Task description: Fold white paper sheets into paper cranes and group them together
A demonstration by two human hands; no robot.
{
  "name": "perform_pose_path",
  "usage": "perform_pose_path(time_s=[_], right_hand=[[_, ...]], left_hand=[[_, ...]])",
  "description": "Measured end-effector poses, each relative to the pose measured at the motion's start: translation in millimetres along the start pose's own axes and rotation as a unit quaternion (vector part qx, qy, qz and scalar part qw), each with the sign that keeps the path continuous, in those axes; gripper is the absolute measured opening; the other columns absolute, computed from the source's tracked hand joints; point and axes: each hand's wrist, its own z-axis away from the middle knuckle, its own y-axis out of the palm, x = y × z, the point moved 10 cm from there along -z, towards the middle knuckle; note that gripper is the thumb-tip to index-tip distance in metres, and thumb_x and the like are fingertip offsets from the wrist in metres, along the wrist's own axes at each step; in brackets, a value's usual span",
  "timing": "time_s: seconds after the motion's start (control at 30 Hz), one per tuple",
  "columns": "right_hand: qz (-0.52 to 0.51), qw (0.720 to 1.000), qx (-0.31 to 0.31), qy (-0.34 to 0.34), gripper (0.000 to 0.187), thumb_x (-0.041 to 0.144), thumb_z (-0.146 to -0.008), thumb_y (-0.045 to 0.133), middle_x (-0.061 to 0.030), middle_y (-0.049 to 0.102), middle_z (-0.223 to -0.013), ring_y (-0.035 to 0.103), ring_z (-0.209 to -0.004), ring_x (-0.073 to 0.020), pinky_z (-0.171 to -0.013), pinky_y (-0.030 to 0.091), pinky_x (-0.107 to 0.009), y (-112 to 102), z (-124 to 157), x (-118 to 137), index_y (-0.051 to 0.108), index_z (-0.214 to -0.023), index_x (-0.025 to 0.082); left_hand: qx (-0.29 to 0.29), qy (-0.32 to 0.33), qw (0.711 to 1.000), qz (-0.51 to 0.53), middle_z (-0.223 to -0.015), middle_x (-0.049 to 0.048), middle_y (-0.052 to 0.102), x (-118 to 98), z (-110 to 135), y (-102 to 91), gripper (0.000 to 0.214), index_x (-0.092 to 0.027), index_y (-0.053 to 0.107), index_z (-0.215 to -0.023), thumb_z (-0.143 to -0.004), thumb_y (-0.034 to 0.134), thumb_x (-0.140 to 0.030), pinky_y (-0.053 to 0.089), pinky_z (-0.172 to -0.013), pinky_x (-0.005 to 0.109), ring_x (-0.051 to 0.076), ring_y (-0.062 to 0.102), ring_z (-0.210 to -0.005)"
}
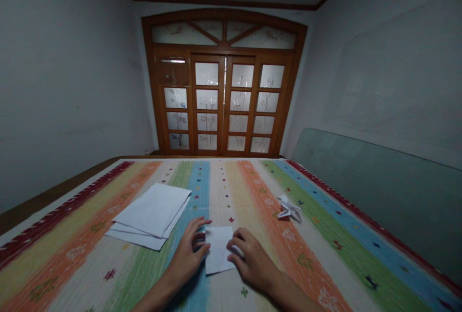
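A: Largest entry?
B: Cloth (231, 196), striped, one; beneath all entries below.
A: Next?
B: Pile (153, 211), white, one, at least three layers; at ten o'clock from the paper (218, 249).
A: Hands?
B: Two. Left hand (187, 247), at the paper's nine o'clock: thumb and fingers spread apart, thumb tip at the edge. Right hand (250, 255), at three o'clock: half-curled, fingertips on the edge; whether it pinches, cannot tell.
A: Paper?
B: One, white, on the cloth between both hands.
A: Smallest?
B: Folded piece (290, 210), white, spiky, one; at two o'clock from the paper.
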Motion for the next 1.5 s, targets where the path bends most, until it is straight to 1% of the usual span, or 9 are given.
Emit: perform_pose_path(time_s=[0.17,0.37,0.6,0.87,0.97,1.03,1.17,1.33,1.5], right_hand=[[-0.008,1.0,-0.001,-0.003,0.022,0.005,-0.082,0.068,-0.0061,0.063,-0.103,0.064,-0.097,-0.0229,-0.088,0.051,-0.033,0,-1,0,0.066,-0.097,0.022],[-0.013,1.0,-0.007,-0.002,0.024,0.002,-0.08,0.065,-0.0047,0.064,-0.1,0.063,-0.094,-0.0225,-0.085,0.049,-0.032,-2,-2,1,0.06,-0.093,0.022],[-0.044,0.998,-0.025,0.036,0.028,0.004,-0.079,0.062,-0.0029,0.063,-0.09,0.06,-0.082,-0.0208,-0.075,0.046,-0.03,1,1,-15,0.05,-0.097,0.022],[-0.016,1.0,-0.016,-0.015,0.019,0.004,-0.078,0.052,-0.0064,0.062,-0.088,0.059,-0.081,-0.0222,-0.072,0.045,-0.032,7,0,-13,0.05,-0.087,0.021],[-0.024,0.999,-0.027,0.005,0.023,0.005,-0.075,0.054,-0.0052,0.063,-0.086,0.059,-0.078,-0.0216,-0.071,0.047,-0.032,4,0,-15,0.05,-0.091,0.021],[-0.049,0.998,-0.032,0.009,0.039,0.005,-0.074,0.055,-0.0065,0.066,-0.093,0.063,-0.082,-0.0223,-0.076,0.051,-0.034,1,1,-16,0.049,-0.11,0.02],[-0.062,0.998,-0.025,-0.018,0.075,0.007,-0.076,0.057,-0.0183,0.063,-0.13,0.063,-0.116,-0.0295,-0.102,0.049,-0.047,-1,2,-10,0.029,-0.145,0.017],[-0.045,0.999,-0.019,-0.02,0.071,0.009,-0.078,0.058,-0.0217,0.055,-0.145,0.053,-0.134,-0.033,-0.112,0.042,-0.052,-1,2,-9,0.035,-0.146,0.015],[-0.05,0.999,-0.021,-0.005,0.065,0.016,-0.085,0.061,-0.0164,0.068,-0.123,0.065,-0.113,-0.0294,-0.103,0.049,-0.049,-2,1,-9,0.037,-0.146,0.016]], left_hand=[[0.07,-0.054,0.991,0.098,-0.124,0.0103,0.064,6,3,19.3,0.063,-0.026,0.047,-0.137,-0.079,0.071,-0.027,0.057,-0.072,0.031,0.017,0.07,-0.08],[0.166,-0.041,0.977,0.127,-0.106,0.0096,0.073,-1,15,40.1,0.089,-0.026,0.025,-0.151,-0.082,0.075,-0.051,0.052,-0.09,0.042,0.027,0.071,-0.098],[0.197,0.036,0.977,-0.069,-0.131,0.011,0.066,-26,27,40.0,0.046,-0.025,0.061,-0.128,-0.09,0.066,-0.051,0.043,-0.11,0.044,0.032,0.06,-0.125],[0.255,0.134,0.935,-0.207,-0.148,0.0109,0.054,-30,39,44.7,0.055,-0.03,0.055,-0.14,-0.089,0.07,-0.044,0.026,-0.12,0.055,0.037,0.041,-0.142],[0.252,0.169,0.933,-0.195,-0.138,0.0094,0.062,-40,39,47.1,0.054,-0.031,0.055,-0.139,-0.088,0.072,-0.037,0.032,-0.117,0.051,0.034,0.052,-0.131],[0.238,0.168,0.938,-0.189,-0.13,0.0099,0.066,-42,36,47.2,0.046,-0.028,0.06,-0.133,-0.088,0.071,-0.03,0.039,-0.111,0.047,0.031,0.057,-0.123],[0.215,0.152,0.947,-0.184,-0.116,0.0101,0.069,-40,32,46.7,0.038,-0.026,0.068,-0.124,-0.087,0.068,-0.019,0.047,-0.1,0.042,0.028,0.062,-0.111],[0.186,0.148,0.954,-0.182,-0.121,0.0096,0.071,-37,32,41.6,0.038,-0.027,0.067,-0.126,-0.088,0.066,-0.022,0.045,-0.104,0.043,0.029,0.062,-0.114],[0.161,0.083,0.964,-0.193,-0.134,0.0113,0.066,-28,31,38.7,0.058,-0.026,0.056,-0.138,-0.083,0.072,-0.023,0.046,-0.103,0.04,0.029,0.063,-0.113]])
